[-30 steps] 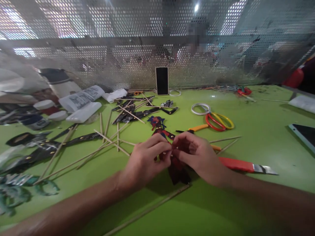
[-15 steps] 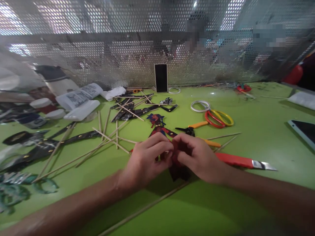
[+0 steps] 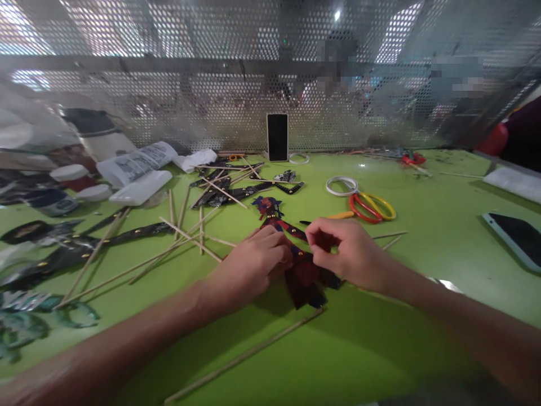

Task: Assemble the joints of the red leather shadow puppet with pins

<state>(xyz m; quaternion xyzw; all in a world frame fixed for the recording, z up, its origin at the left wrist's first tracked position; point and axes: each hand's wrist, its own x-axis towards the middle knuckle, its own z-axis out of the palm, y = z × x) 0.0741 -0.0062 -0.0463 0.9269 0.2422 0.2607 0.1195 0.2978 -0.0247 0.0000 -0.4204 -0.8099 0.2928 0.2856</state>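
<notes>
A red and dark blue jointed figure (image 3: 305, 269) with brass-coloured fasteners lies on the green table in front of me. My left hand (image 3: 257, 259) is closed on the figure's left side, its fingertips partly hidden. Just right of the figure's middle, my right hand (image 3: 344, 248) has thumb and forefinger brought together in a pinch; whatever is between them is too small to make out. Below the figure, one end of a thin wooden stick (image 3: 249, 354) reaches its lower edge.
Wooden sticks (image 3: 147, 262) and black jointed pieces (image 3: 220, 192) cover the left and centre back. Red and yellow scissor handles (image 3: 366, 207), a white tape ring (image 3: 341, 186) and a phone (image 3: 513, 239) are at right. Another phone (image 3: 278, 137) stands upright behind.
My right hand has moved right, away from my left hand, uncovering more of the figure. It now covers most of the red cutter. My left hand's fingers have turned down over the figure.
</notes>
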